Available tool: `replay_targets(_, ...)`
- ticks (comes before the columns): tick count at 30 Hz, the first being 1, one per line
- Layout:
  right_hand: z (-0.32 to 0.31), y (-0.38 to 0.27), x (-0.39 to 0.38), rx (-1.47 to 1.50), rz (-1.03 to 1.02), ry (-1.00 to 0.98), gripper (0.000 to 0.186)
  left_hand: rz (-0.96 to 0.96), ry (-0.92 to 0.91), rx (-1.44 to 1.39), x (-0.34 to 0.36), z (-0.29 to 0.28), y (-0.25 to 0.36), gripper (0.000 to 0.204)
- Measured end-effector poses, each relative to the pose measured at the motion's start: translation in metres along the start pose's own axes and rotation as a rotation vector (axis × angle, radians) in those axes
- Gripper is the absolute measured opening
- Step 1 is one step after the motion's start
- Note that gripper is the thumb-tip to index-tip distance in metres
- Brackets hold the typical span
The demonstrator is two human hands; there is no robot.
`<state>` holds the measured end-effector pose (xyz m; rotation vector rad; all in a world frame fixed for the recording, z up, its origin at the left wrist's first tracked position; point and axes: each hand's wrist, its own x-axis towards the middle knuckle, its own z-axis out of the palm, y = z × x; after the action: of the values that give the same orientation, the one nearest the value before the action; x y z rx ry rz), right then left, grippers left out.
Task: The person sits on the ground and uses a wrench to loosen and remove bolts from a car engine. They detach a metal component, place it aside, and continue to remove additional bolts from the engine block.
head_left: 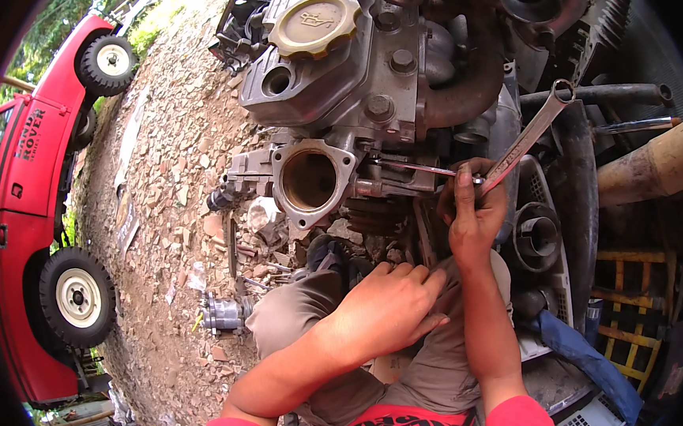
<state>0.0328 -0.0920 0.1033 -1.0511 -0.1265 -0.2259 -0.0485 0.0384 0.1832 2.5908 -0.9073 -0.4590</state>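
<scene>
My right hand [474, 208] is closed around a long steel wrench [521, 151], whose ring end points up and to the right. A thin shiny rod [417, 166] runs from the engine's side to the fingertips of that hand; whether it is held or only touched I cannot tell. The engine [362, 105] stands in front of me, with a ribbed oil filler cap [314, 25] on top and a round open metal outlet [310, 182] facing me. My left hand [388, 309] lies over my knees, fingers loosely bent and thumb apart, with nothing visible in it.
Broken stone covers the ground [168, 170] at left, with a metal part [223, 312] and loose tools by my knee. A red vehicle [28, 203] stands beyond. At right are dark pipes [582, 196], a bamboo pole [647, 168] and a yellow crate [631, 327].
</scene>
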Motion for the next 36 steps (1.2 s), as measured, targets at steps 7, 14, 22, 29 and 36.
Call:
replay_targets(7, -0.005, 0.003, 0.006, -0.074, 0.056, 0.052, 0.021, -0.011, 0.001, 0.002, 0.004, 0.003, -0.001, 0.052)
replay_targets(14, -0.011, 0.0, 0.008, -0.174, 0.132, 0.053, 0.019, -0.014, -0.004, -0.015, 0.006, 0.007, 0.0, 0.054)
replay_targets(22, -0.019, 0.011, 0.008, -0.467, -0.197, -0.004, 0.021, -0.028, -0.038, -0.012, 0.008, 0.004, 0.002, 0.05)
replay_targets(29, -0.015, 0.012, 0.004, -0.529, -0.202, 0.04, 0.023, -0.016, -0.02, -0.036, 0.01, 0.007, 0.002, 0.047)
replay_targets(36, -0.025, 0.015, 0.01, -0.481, -0.199, -0.028, 0.023, -0.047, -0.041, -0.02, 0.008, 0.004, 0.0, 0.048)
